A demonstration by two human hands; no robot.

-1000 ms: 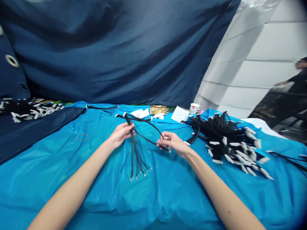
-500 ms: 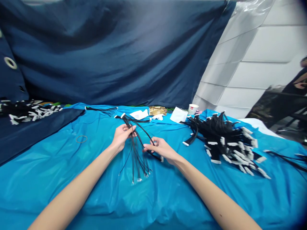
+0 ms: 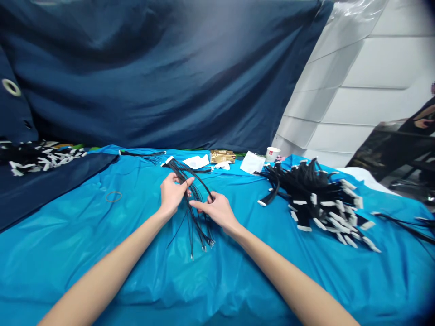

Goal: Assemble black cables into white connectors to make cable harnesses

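Observation:
A wire harness (image 3: 190,213) of thin black wires hangs between my hands above the blue sheet. At its far end is a white connector (image 3: 169,160), and small metal terminals tip the loose wires at the near end. My left hand (image 3: 171,194) is closed on the bundle below the connector, thumb across the wires. My right hand (image 3: 217,210) is closed close beside it, thumb at the loose wires and fingers around a thicker black cable (image 3: 204,183) that curves down from the far end. The cable's lower end is hidden behind my right hand.
To the right lies a large pile of black cables (image 3: 306,181) with white connectors; another pile (image 3: 50,158) is at far left. A rubber band (image 3: 113,196) lies left of my hands. Behind are white papers (image 3: 252,162), a gold packet (image 3: 222,156) and a paper cup (image 3: 272,154).
My right hand has moved left, closer to my left hand, and its thumb now reaches the loose wires. The wire ends have shifted, and the white end below my right hand is now hidden.

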